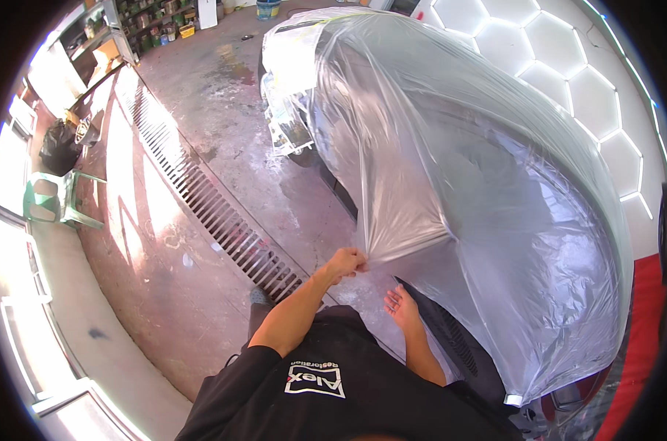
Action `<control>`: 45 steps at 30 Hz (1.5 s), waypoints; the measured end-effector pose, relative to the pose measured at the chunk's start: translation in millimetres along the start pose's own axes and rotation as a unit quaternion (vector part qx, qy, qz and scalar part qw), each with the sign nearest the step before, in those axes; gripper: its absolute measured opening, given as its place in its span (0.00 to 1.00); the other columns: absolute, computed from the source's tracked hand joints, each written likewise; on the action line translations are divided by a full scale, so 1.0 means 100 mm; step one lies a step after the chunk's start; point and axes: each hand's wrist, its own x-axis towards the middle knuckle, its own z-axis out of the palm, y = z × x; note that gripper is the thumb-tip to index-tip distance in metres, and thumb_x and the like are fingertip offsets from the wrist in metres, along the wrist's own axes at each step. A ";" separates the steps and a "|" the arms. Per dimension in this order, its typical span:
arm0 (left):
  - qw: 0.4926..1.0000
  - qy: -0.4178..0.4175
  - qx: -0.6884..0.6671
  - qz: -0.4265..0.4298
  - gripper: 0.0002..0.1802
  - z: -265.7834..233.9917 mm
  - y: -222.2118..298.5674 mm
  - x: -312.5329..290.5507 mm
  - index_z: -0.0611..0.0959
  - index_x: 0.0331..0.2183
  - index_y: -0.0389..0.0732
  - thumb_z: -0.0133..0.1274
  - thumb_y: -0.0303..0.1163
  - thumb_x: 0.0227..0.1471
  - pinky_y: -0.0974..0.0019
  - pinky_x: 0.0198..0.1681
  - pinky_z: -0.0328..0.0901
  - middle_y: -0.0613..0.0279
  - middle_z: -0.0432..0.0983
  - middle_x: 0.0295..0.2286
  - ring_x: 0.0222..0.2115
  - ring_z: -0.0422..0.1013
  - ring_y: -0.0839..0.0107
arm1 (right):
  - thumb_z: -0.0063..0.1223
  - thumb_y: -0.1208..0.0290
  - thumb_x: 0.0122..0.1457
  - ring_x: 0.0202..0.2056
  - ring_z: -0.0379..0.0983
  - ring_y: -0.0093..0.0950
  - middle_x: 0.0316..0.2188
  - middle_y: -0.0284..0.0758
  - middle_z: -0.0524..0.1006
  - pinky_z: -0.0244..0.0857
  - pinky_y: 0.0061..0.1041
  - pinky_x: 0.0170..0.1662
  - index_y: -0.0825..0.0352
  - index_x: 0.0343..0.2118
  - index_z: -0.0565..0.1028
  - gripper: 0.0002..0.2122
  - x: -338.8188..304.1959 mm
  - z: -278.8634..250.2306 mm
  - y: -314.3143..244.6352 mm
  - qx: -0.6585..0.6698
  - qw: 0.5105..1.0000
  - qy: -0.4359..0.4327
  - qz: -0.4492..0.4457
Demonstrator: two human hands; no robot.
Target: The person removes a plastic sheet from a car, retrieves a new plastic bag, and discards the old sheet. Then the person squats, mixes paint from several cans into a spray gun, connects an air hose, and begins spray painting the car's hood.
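A large clear plastic sheet [495, 220] is draped over a car, whose shape shows through it. My left hand [347, 264] is closed in a pinch on the sheet's near left edge, and folds stretch from it toward the car's middle. Just to the right and lower, my right hand [398, 303] is open, palm up with its fingers apart, holding nothing. It is close to a dark, curved car part [451, 331] that shows below the sheet's edge. A small white piece of tape [513, 400] sits at the sheet's near right corner.
Light masking paper [293, 59] covers the car's far left corner. A metal floor grate [201, 191] runs along the concrete at left. Beyond it stand a green plastic chair [65, 198] and a black bag [59, 147]. Hexagonal lights [594, 99] line the right wall.
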 end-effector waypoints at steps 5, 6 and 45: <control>0.928 -0.178 0.327 0.012 0.25 -1.00 0.06 -0.05 0.89 0.41 0.39 0.60 0.53 0.61 0.61 0.39 0.73 0.59 0.87 0.36 0.37 0.79 0.67 | 0.55 0.47 0.70 0.49 0.75 0.31 0.53 0.36 0.79 0.67 0.44 0.59 0.58 0.59 0.73 0.23 0.04 0.37 0.88 -0.119 0.978 0.093 0.145; 0.915 -0.189 0.356 -0.005 0.27 -1.14 0.14 -0.08 0.88 0.43 0.39 0.59 0.55 0.61 0.60 0.41 0.73 0.59 0.87 0.39 0.38 0.80 0.65 | 0.55 0.48 0.70 0.47 0.76 0.31 0.51 0.36 0.79 0.67 0.44 0.57 0.59 0.58 0.73 0.22 0.02 0.44 1.02 -0.141 0.969 0.106 0.173; 0.868 0.484 -0.078 -0.081 0.25 -10.69 2.74 0.08 0.89 0.41 0.36 0.58 0.51 0.59 0.57 0.30 0.72 0.51 0.85 0.27 0.27 0.80 0.62 | 0.56 0.62 0.67 0.25 0.78 0.32 0.33 0.41 0.81 0.71 0.35 0.27 0.66 0.44 0.81 0.12 5.54 10.48 -2.68 -0.628 0.737 -0.247 0.035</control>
